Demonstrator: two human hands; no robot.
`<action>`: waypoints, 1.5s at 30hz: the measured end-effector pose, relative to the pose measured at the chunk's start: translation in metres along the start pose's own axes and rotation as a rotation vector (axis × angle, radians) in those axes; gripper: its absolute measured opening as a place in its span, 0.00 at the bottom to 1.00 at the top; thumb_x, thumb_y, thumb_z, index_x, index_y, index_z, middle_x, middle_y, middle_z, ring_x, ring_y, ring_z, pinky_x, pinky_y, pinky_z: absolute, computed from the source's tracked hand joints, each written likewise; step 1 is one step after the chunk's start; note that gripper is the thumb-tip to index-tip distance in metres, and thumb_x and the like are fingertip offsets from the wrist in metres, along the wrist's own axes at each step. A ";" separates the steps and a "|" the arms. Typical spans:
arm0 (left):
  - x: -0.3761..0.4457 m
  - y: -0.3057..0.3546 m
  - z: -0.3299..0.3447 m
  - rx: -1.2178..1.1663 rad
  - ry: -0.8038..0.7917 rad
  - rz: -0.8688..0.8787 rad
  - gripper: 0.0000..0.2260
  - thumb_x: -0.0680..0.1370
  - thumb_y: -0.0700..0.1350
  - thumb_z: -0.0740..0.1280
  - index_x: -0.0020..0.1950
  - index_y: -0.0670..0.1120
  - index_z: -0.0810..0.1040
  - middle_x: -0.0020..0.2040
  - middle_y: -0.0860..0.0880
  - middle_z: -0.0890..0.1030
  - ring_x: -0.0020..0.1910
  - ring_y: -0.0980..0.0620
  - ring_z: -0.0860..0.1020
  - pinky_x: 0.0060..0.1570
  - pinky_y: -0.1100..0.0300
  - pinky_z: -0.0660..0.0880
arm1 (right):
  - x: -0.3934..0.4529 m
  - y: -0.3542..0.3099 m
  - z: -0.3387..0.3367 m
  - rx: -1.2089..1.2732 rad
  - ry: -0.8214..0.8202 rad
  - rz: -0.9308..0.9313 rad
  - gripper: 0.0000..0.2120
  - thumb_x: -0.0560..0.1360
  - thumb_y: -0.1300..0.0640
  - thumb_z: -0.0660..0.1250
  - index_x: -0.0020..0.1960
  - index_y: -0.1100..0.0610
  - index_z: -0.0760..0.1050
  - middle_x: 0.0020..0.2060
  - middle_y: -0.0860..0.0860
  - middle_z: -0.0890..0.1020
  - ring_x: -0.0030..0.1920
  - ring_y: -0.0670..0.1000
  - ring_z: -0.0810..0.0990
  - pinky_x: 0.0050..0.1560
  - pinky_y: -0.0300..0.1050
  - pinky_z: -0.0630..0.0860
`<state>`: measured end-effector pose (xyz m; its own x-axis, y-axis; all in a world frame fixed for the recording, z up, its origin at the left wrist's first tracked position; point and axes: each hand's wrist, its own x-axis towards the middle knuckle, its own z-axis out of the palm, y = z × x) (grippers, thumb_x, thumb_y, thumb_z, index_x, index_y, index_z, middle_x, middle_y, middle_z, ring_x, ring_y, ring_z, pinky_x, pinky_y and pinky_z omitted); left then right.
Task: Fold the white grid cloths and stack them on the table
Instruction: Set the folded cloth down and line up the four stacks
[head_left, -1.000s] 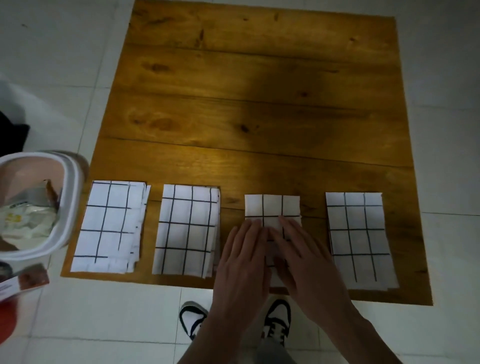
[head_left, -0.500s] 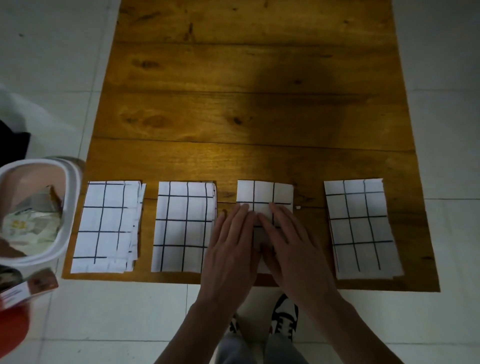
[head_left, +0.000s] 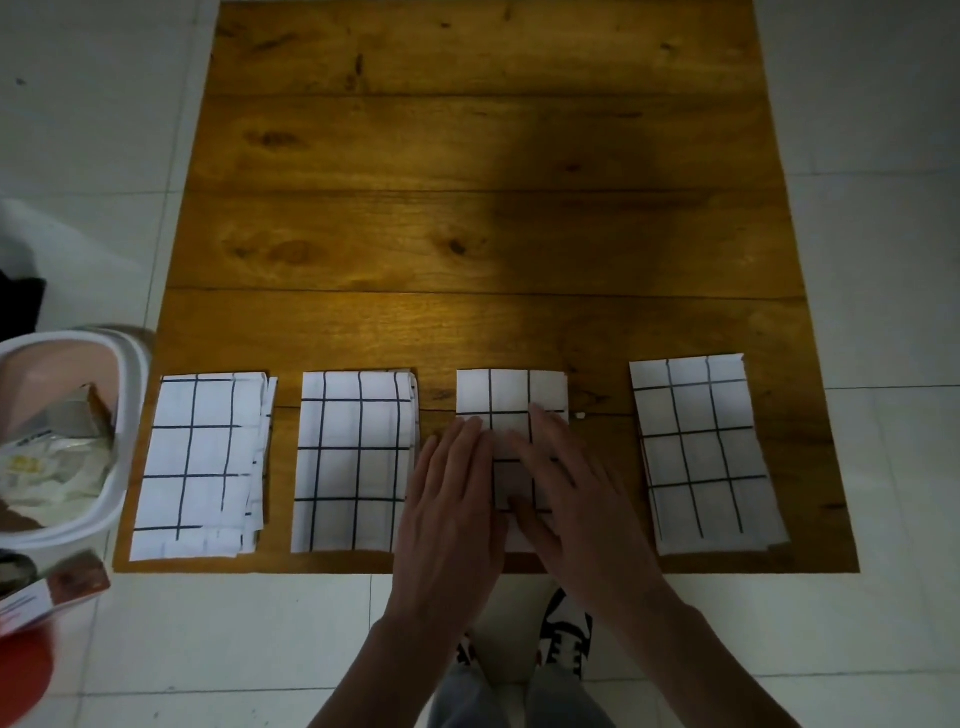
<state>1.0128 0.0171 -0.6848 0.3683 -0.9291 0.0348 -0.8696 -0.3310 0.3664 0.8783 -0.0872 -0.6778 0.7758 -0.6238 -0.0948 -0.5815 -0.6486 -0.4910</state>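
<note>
Four folded white grid cloth piles lie in a row along the near edge of the wooden table (head_left: 467, 208). The far-left pile (head_left: 200, 462) has several uneven layers. A second pile (head_left: 353, 460) sits beside it, and a fourth pile (head_left: 704, 452) lies at the right. On the third cloth (head_left: 511, 397) both hands lie flat. My left hand (head_left: 454, 499) presses its left side with straight fingers. My right hand (head_left: 571, 493) presses its right side, fingers straight. The hands hide the near half of this cloth.
A white plastic bin (head_left: 122, 415) with wrappers inside stands on the floor at the table's left edge. A box (head_left: 52, 592) lies below it. A small white speck (head_left: 580, 415) rests on the table. My shoes (head_left: 563, 631) show under the near edge.
Both hands stay flat on the third cloth and have slid slightly toward me. The view has shifted; the cloths have not moved.
</note>
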 end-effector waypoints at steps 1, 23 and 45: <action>0.001 0.003 -0.001 -0.003 0.005 -0.011 0.27 0.81 0.47 0.59 0.79 0.39 0.68 0.78 0.40 0.70 0.80 0.43 0.65 0.79 0.44 0.62 | -0.001 0.001 -0.006 0.073 0.017 0.018 0.29 0.82 0.49 0.66 0.81 0.49 0.62 0.83 0.49 0.56 0.81 0.51 0.60 0.74 0.51 0.70; 0.040 0.137 0.042 -0.067 -0.003 0.119 0.25 0.84 0.48 0.58 0.80 0.41 0.68 0.79 0.43 0.70 0.80 0.47 0.65 0.78 0.47 0.65 | -0.042 0.148 -0.096 -0.133 0.067 0.014 0.26 0.83 0.48 0.58 0.80 0.51 0.64 0.80 0.50 0.64 0.80 0.51 0.62 0.74 0.51 0.64; 0.026 0.130 0.046 0.077 -0.029 0.053 0.32 0.76 0.40 0.69 0.80 0.39 0.67 0.80 0.41 0.68 0.81 0.43 0.63 0.79 0.44 0.64 | -0.045 0.147 -0.076 -0.185 -0.022 -0.031 0.28 0.84 0.41 0.54 0.81 0.52 0.63 0.81 0.52 0.61 0.82 0.52 0.58 0.76 0.52 0.65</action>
<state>0.8946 -0.0577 -0.6787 0.3120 -0.9497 0.0246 -0.9108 -0.2917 0.2921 0.7391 -0.1878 -0.6798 0.7978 -0.5943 -0.1021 -0.5912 -0.7375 -0.3265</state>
